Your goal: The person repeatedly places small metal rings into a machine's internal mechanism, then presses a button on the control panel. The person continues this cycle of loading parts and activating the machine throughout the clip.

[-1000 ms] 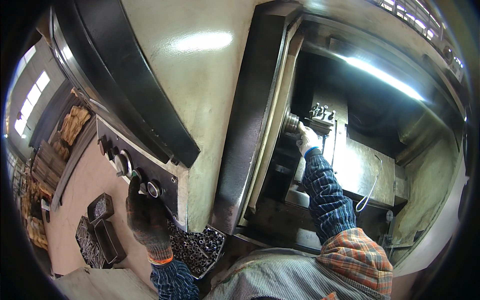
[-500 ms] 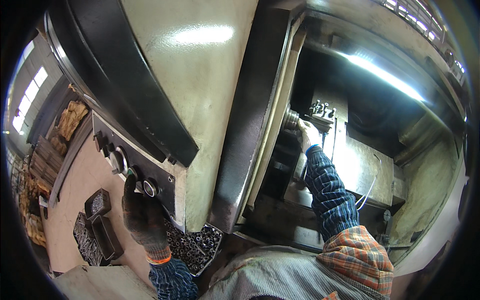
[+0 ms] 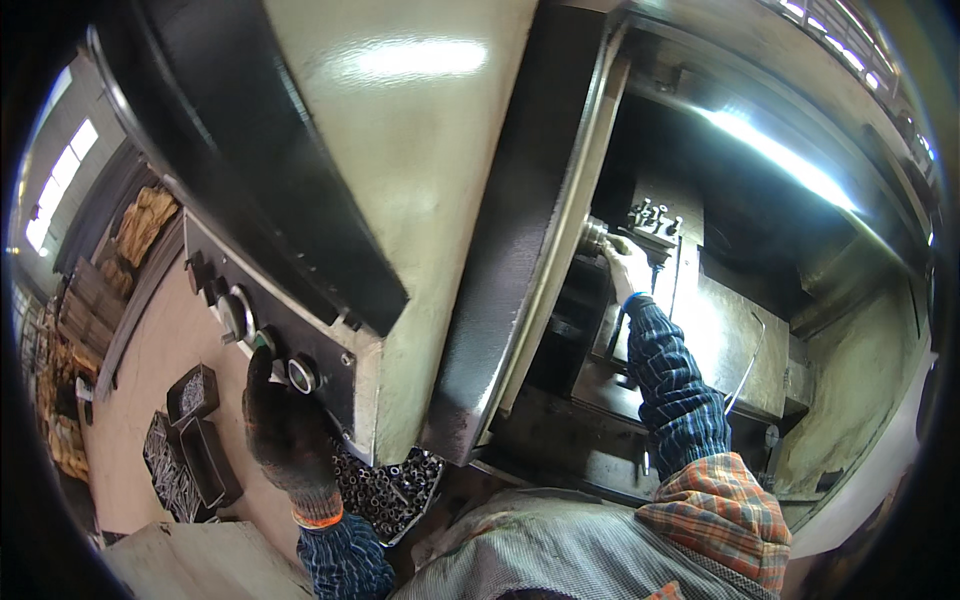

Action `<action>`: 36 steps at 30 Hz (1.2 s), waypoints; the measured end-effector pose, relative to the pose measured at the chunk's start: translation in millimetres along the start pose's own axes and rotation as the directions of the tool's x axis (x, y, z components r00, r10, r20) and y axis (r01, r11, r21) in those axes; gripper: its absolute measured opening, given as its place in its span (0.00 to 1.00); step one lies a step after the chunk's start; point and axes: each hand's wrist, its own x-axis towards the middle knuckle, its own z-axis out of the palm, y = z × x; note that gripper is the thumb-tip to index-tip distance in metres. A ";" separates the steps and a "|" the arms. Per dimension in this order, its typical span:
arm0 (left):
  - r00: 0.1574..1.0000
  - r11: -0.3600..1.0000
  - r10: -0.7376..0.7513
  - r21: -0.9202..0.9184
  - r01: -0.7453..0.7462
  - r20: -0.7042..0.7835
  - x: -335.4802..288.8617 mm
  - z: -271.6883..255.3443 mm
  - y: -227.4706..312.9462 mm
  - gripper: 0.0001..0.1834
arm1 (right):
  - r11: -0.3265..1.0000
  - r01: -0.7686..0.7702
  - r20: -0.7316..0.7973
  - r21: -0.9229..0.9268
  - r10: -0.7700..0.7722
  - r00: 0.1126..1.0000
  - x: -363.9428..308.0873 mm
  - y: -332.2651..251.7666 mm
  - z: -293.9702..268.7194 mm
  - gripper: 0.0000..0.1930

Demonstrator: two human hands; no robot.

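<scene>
My left hand (image 3: 288,425), in a dark glove, reaches up to the black control panel (image 3: 335,385). Its index finger is stretched out and its tip meets a green button (image 3: 263,340). Inside the lathe, my right hand (image 3: 628,268), in a white glove, is at the round metal chuck (image 3: 593,237). Its fingers are bent in against the chuck's front; whatever lies between them is hidden. Close beside that hand stands the tool post (image 3: 655,222), with several bolts sticking up from it. Both forearms wear dark blue patterned sleeves.
A bin of small metal rings (image 3: 390,495) stands below the panel. Dark trays (image 3: 210,460), two with metal parts, lie on the floor at left. The machine's door edge (image 3: 530,270) rises between my arms. A thin bent rod (image 3: 748,360) lies over the lathe bed.
The whole view has shifted slightly to the right. My left finger stays on the green button. My right hand remains at the chuck, its fingers showing more bent.
</scene>
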 end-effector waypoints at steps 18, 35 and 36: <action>0.978 0.649 0.192 0.736 -0.192 0.085 -7.5 22.4 52.1 0.31 | 0.954 -0.239 0.081 0.184 0.227 0.970 44.1 58.0 0.7 0.14; 0.997 0.613 0.032 0.787 -0.071 0.065 -13.1 29.0 65.8 0.34 | 0.934 -0.228 0.213 0.275 0.172 0.962 82.8 121.2 -2.1 0.11; 0.995 0.609 0.013 0.788 -0.085 0.098 -19.7 30.3 68.0 0.34 | 0.923 -0.232 0.183 0.308 0.182 0.966 83.4 124.7 -2.2 0.11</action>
